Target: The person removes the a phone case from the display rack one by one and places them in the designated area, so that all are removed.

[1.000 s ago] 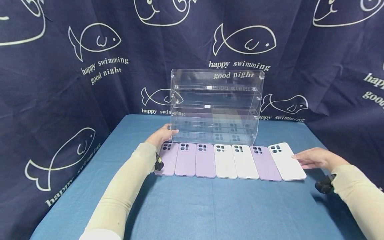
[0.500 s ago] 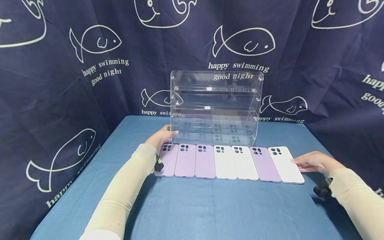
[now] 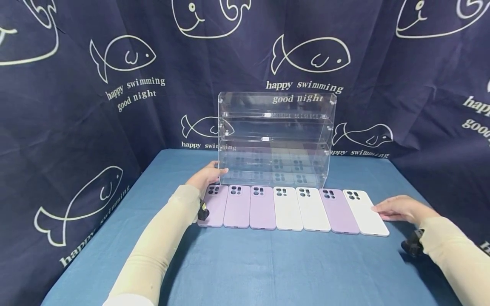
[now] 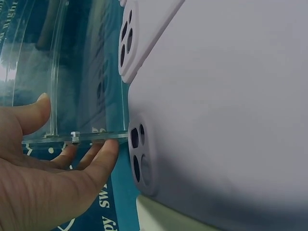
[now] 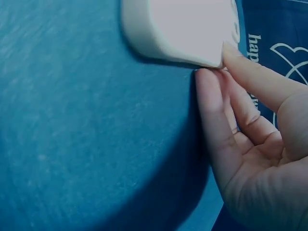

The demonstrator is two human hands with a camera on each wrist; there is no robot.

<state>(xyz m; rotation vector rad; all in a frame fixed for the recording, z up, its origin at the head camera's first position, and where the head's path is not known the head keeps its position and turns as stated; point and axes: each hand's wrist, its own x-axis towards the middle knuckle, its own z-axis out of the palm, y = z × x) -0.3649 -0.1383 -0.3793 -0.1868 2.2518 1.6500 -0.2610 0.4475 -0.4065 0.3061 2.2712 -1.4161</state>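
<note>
My left hand [image 3: 208, 174] grips the left side panel of a clear acrylic rack [image 3: 275, 129]. In the left wrist view, its thumb lies on the inner side of the panel [image 4: 57, 138] and its fingers on the outer side. A row of lilac, white and purple phone cases lies in front of the rack, camera cutouts toward it. At the right end, my right hand [image 3: 403, 208] pinches the right edge of a white phone case [image 3: 366, 212]. The right wrist view has the thumb on that case [image 5: 192, 33] and the fingertips at its edge. A purple phone case [image 3: 338, 212] lies beside it.
Two more white phone cases [image 3: 289, 210] lie mid-row, and lilac phone cases [image 3: 237, 208] fill its left part, one partly behind the left wrist. A blue cloth [image 3: 268, 267] covers the table. Dark curtains [image 3: 245, 59] with fish drawings hang behind and at both sides.
The right hand has lowered the white phone case from slightly tilted to flat, in line beside the purple one. The left hand keeps its hold on the rack. The head view has shifted slightly.
</note>
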